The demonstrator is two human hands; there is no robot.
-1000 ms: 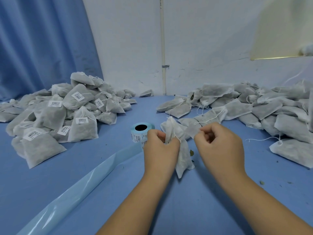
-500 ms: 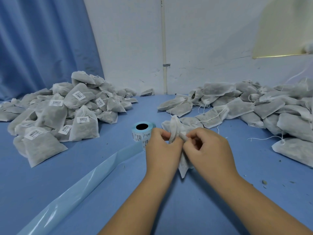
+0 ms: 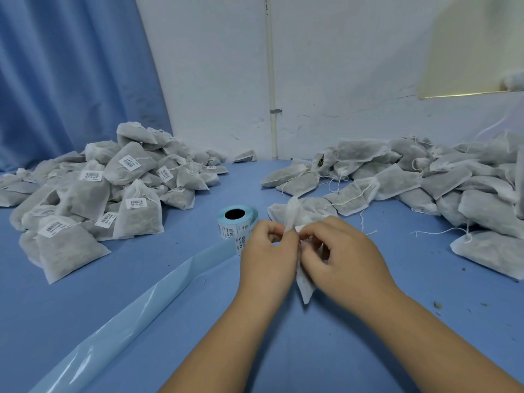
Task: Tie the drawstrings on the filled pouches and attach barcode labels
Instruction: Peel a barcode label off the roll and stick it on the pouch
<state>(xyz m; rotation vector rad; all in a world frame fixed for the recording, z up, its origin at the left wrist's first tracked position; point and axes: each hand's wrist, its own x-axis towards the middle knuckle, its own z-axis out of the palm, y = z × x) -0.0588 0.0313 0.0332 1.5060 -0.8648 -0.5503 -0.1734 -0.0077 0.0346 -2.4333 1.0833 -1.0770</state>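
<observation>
A white filled pouch [image 3: 304, 285] hangs upright between my hands above the blue table, its gathered neck [image 3: 292, 212] sticking up over my fingers. My left hand [image 3: 268, 258] pinches the pouch at the neck. Pressed close against it, my right hand [image 3: 340, 259] has its fingers curled on the pouch's neck or drawstring; the string itself is hidden. A roll of barcode labels [image 3: 236, 222] on a blue core stands just behind my left hand. Its empty blue backing strip [image 3: 136, 307] trails toward the front left.
A heap of labelled pouches [image 3: 93, 199] fills the left of the blue table [image 3: 368, 350]. A heap of unlabelled pouches with loose strings [image 3: 419, 180] covers the right and back. A blue curtain [image 3: 71, 75] hangs at the left, a white wall behind.
My right hand has moved left from a spread-apart position to meet my left hand at the pouch's neck. The pouch stays held in the same place.
</observation>
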